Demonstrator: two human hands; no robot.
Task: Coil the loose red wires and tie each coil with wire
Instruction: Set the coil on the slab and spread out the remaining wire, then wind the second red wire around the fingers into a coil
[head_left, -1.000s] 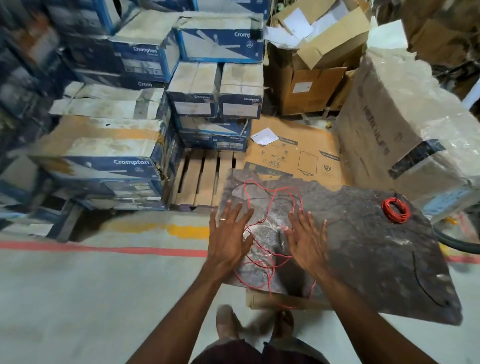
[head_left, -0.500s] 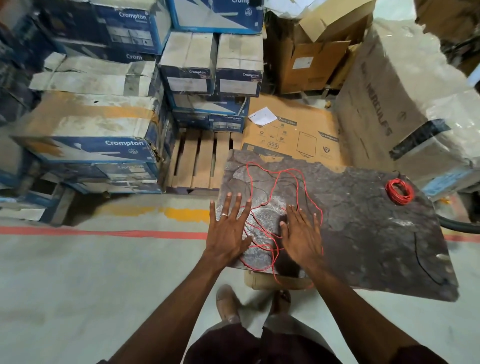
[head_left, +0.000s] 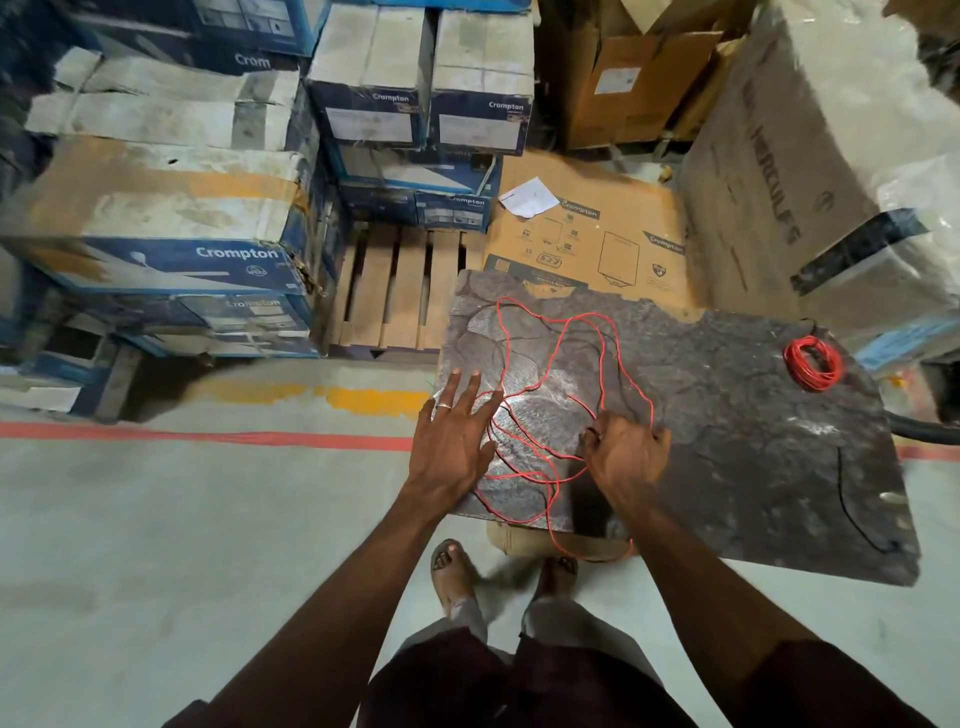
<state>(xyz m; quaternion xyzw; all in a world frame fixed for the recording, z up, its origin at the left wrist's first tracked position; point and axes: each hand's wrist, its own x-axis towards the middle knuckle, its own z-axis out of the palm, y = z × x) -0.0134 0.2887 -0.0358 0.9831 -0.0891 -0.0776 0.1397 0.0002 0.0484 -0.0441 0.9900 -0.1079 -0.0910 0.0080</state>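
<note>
Left hand (head_left: 452, 441) flat, fingers straight, at table (head_left: 727, 441) left edge touching loose red wire (head_left: 563, 332); right hand (head_left: 626, 457) pinches its strands mid-table.

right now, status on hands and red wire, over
Left hand flat on slab. Right hand pinching loose red wire, uncoiled, a loop over near edge. Finished coil far right. Nothing blocking.

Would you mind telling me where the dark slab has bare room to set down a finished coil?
The widest bare patch on the dark slab lies between the loose red wire and the finished coil, down to the black wire near the right edge. The left part is crowded: wire loops, left hand, right hand.
</note>
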